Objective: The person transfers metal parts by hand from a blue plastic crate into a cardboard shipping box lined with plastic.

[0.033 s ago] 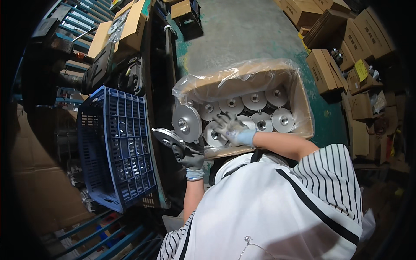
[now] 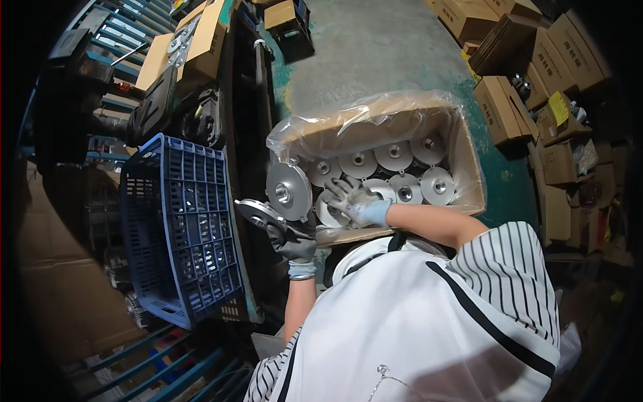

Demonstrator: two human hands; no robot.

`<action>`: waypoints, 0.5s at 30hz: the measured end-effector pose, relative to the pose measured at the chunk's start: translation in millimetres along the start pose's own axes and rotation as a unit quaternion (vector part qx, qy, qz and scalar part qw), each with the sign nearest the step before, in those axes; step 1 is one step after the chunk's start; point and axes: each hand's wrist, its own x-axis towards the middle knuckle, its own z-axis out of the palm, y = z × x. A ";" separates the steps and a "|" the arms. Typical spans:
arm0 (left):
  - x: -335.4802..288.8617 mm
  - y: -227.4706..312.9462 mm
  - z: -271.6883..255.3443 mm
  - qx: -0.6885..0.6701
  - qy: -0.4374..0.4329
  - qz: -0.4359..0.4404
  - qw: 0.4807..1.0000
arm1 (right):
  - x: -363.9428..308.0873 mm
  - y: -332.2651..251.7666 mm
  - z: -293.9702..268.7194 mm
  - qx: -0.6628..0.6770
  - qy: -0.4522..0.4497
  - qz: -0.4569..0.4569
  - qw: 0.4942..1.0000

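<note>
Change noted: the right hand (image 2: 356, 202) has shifted slightly left, its fingers spread and grasping nothing visible. It now lies over the near-left disc (image 2: 325, 214) in the lined box (image 2: 473, 175), so attention appears centred there. The left hand (image 2: 292, 244) grips a tilted disc (image 2: 260, 212) outside the box's left side. Beside it stands an upright disc (image 2: 289, 187); its support is hidden. Contact beneath the right palm cannot be confirmed. The contents of the blue crate (image 2: 175, 241) are obscured by its lattice.
</note>
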 end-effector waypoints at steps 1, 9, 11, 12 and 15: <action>-0.5 1.0 -3.1 -0.021 0.000 -0.008 1.000 | 8.7 -0.5 2.9 0.011 -0.019 -0.014 1.000; -1.3 1.4 -5.8 0.008 0.011 -0.032 0.999 | 27.7 0.3 0.0 0.097 -0.115 0.044 0.988; -1.3 0.8 0.4 0.025 0.012 -0.025 0.999 | 26.6 -3.0 11.0 0.085 -0.100 0.049 0.990; -0.8 0.1 2.0 0.042 0.013 -0.017 0.999 | 27.1 -2.6 16.1 0.074 -0.086 0.054 0.992; -0.2 2.7 -6.7 0.009 0.009 -0.034 0.999 | 32.7 -1.8 21.4 0.056 -0.100 0.050 0.992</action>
